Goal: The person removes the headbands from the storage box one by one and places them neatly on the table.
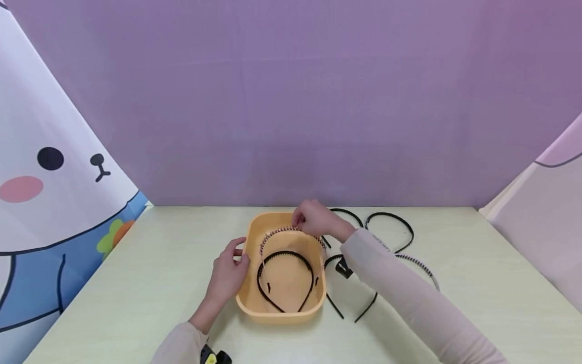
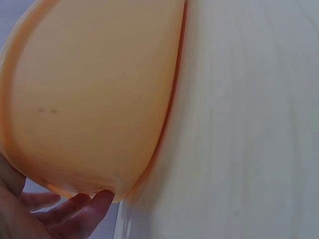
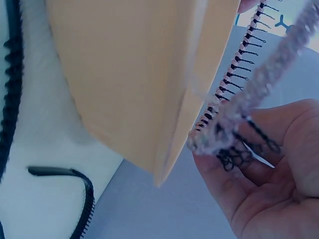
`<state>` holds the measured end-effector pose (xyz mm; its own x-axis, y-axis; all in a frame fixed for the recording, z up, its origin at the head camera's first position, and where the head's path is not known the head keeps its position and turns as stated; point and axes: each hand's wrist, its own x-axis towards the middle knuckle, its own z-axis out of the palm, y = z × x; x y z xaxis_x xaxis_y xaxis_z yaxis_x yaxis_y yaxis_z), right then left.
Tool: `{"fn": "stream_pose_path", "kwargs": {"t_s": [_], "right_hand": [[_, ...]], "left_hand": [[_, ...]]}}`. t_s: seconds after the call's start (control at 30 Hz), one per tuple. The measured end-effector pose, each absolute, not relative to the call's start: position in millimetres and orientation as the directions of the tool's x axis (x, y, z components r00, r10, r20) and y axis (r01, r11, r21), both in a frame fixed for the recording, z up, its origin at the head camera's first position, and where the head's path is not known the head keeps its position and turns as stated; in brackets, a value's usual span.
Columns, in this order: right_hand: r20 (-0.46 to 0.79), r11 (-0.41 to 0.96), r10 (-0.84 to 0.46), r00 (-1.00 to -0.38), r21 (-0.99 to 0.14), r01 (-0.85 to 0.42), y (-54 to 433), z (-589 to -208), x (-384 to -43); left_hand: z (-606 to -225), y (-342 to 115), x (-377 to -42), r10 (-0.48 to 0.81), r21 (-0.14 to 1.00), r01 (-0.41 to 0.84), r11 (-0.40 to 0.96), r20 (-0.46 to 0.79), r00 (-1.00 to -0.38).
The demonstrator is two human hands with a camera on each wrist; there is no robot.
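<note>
A yellow plastic bin [image 1: 243, 298] stands on the pale table in the head view. My left hand [image 1: 229, 270] holds its left side, with fingers [image 2: 87, 214] against the outer wall in the left wrist view. Over the bin's far right part, my right hand [image 1: 318, 220] pinches a pinkish glittery headband [image 3: 269, 69] with a row of black teeth. This headband [image 1: 273, 233] arches across the far half of the bin. Nearer the front, a black headband [image 1: 284, 252] lies inside the bin, its ends toward me. Two small dark bits show beside it.
Right of the bin, several headbands lie on the table, among them a black one [image 1: 389, 214] and one with a grey end [image 1: 427, 270]. My right forearm [image 1: 400, 288] passes over them and hides parts. A purple cloth [image 1: 291, 111] hangs behind the table.
</note>
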<state>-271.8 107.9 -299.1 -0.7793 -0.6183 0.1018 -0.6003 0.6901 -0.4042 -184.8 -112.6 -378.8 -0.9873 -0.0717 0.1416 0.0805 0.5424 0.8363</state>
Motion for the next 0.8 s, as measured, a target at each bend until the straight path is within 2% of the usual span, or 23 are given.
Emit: {"fn": "stream_pose_path", "kwargs": {"t_s": [0.47,0.8], "right_hand": [[0.113,0.690,-0.601,-0.791,-0.427,-0.585,136.9,-290.7,-274.6],[0.088,0.722,-0.561,-0.823,-0.434,-0.538,160.6,-286.2,-277.7]], "left_hand": [[-380.9,-113.0,-184.5,-0.065,0.834,0.090,0.545,0.149,-0.987],[-381.2,-114.5,-185.7,-0.067,0.832,0.094,0.547,0.155,-0.986]]}}
